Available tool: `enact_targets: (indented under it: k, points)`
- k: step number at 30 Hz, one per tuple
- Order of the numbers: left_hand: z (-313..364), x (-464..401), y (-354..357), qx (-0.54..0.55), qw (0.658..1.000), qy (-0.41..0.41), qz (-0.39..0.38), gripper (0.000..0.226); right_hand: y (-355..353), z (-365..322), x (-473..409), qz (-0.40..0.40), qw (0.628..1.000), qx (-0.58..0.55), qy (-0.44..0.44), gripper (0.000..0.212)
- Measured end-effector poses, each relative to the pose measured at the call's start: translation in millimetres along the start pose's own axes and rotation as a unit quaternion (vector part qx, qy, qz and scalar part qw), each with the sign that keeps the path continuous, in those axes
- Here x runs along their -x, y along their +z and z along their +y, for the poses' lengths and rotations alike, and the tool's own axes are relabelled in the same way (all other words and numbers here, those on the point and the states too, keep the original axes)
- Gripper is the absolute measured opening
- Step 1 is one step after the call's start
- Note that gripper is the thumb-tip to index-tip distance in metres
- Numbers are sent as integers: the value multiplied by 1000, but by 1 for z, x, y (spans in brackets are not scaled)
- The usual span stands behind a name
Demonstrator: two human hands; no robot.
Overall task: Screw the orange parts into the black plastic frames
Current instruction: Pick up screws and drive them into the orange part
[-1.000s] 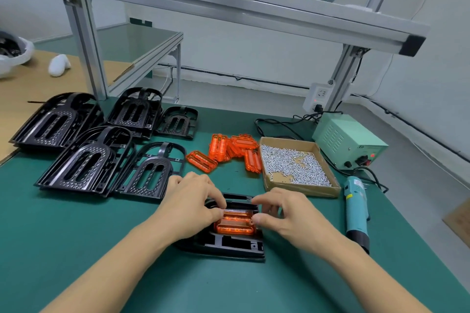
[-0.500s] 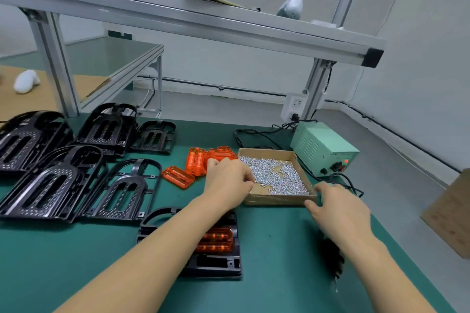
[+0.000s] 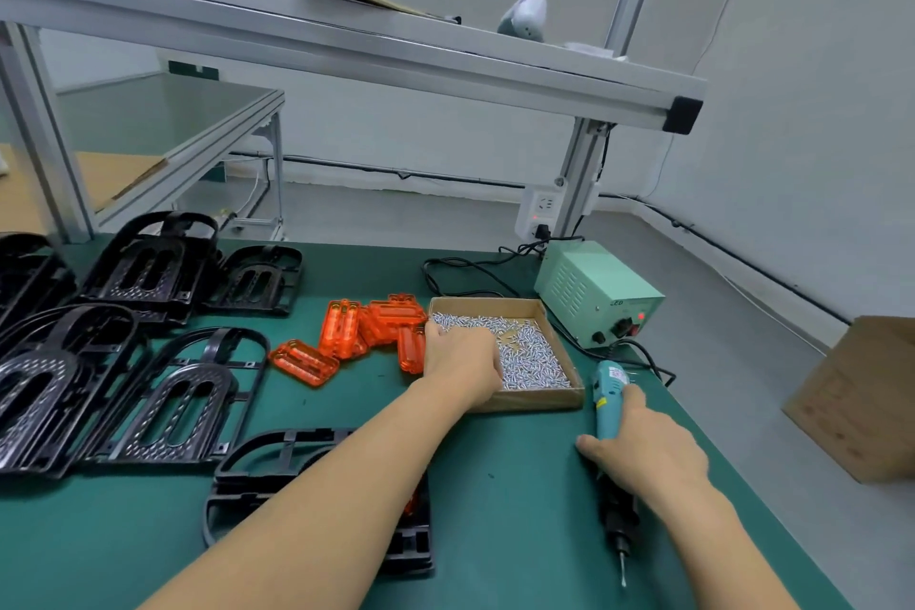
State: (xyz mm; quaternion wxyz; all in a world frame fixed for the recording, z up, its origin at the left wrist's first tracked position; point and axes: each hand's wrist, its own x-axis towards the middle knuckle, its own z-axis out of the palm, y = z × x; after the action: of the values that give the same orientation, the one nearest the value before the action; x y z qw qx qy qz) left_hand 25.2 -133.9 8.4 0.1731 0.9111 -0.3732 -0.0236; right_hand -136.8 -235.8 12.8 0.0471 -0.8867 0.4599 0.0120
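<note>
Lit evenly and brightly from above, with only soft shadows. Bowed by wide-angle distortion at the edges. Slightly soft throughout.

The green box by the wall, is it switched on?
On, it seems: a small red light glows on the front of the green box, beside its black knobs.

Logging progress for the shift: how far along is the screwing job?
Early. An orange part sits in the near frame. The left hand reaches into the screw box; the right hand grips the screwdriver. Loose orange parts and empty frames wait.
</note>
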Motion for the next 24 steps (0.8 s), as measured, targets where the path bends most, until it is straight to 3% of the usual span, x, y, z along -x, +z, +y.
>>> enact_targets:
  k: [6, 9, 11, 14, 17, 19, 21, 24]
  points:
    - [6, -8, 0, -7, 999, -1, -31, 13, -3, 12, -2, -28, 986, -157, 43, 50]
    - [8, -8, -1, -19, 999, 0, -38, 19, -6, 23, 0, -36, 965, -254, 61, 50]
    - [10, -9, -2, -31, 998, 10, -47, 19, -8, 30, 1, -44, 930, -361, 53, 42]
    - [11, -8, -4, -45, 997, 32, -62, 20, -19, 35, 6, -84, 833, -546, 41, 17]
    - [7, -3, -5, -6, 998, 41, -37, 20, -29, 32, 13, -113, 725, -679, 27, 13]
    - [2, 3, -7, 93, 995, 27, -8, 18, -34, 26, 18, -121, 654, -747, 9, 24]
    - [-5, 12, -13, 280, 960, 1, 10, 15, -37, 18, 24, -114, 571, -813, -9, 29]
    - [-19, 34, -25, 521, 852, -52, 23, 17, -42, 7, 32, -112, 475, -872, -36, 23]
